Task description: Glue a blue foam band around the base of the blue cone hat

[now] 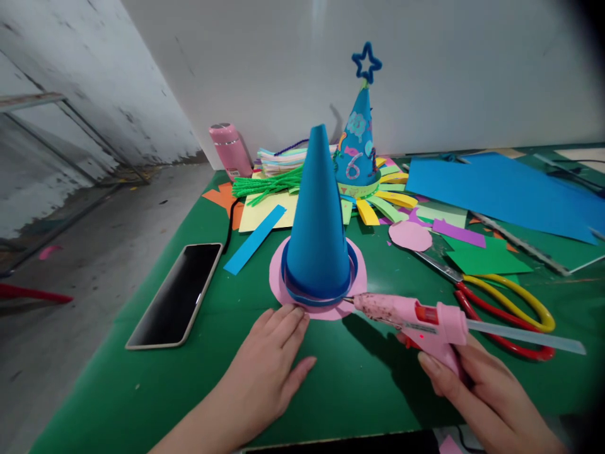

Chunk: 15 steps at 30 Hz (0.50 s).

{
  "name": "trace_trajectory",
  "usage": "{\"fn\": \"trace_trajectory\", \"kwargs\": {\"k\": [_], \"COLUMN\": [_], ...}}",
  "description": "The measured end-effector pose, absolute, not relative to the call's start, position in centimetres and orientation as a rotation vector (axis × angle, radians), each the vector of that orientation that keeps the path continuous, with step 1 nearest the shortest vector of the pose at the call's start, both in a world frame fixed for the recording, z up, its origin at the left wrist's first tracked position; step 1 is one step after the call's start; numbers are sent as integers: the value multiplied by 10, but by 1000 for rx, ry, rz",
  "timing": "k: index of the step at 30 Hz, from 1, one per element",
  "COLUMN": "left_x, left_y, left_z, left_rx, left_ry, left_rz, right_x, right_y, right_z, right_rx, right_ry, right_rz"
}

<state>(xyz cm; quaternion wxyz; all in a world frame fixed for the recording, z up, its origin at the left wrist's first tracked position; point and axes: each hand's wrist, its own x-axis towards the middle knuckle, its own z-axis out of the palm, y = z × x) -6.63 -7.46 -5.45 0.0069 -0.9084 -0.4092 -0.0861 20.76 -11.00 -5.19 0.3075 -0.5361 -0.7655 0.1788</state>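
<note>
A green table (pixel 161 403) spreads across the lower frame, and at its centre a blue paper cone (pixel 319 227) stands upright, just beyond the left hand's (pixel 269 362) fingertips. Right of centre, the right hand (pixel 491 394) is wrapped around a pink glue gun (pixel 392 309), nozzle near the cone's base; the left fingers, grasping nothing, rest outstretched on the pink brim's (pixel 276 277) near edge.

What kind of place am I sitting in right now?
Probably a craft workspace, though I can't tell whether it's a workshop or classroom: your right hand holds a pink plastic glue gun, near red-and-yellow-handled metal scissors and a decorated blue cone hat.
</note>
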Motion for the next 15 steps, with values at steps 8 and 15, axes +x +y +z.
{"fn": "trace_trajectory", "kwargs": {"k": [8, 15], "left_x": [-91, -95], "left_y": [-63, -64], "left_z": [-51, -56], "left_rx": [-2964, -2965], "left_ry": [-1224, -1173], "left_rz": [-219, -403], "right_x": [199, 195], "right_y": [-115, -115], "right_z": [-51, -55], "right_rx": [-1404, -1435], "right_ry": [-2089, -2126], "right_rz": [461, 463]}}
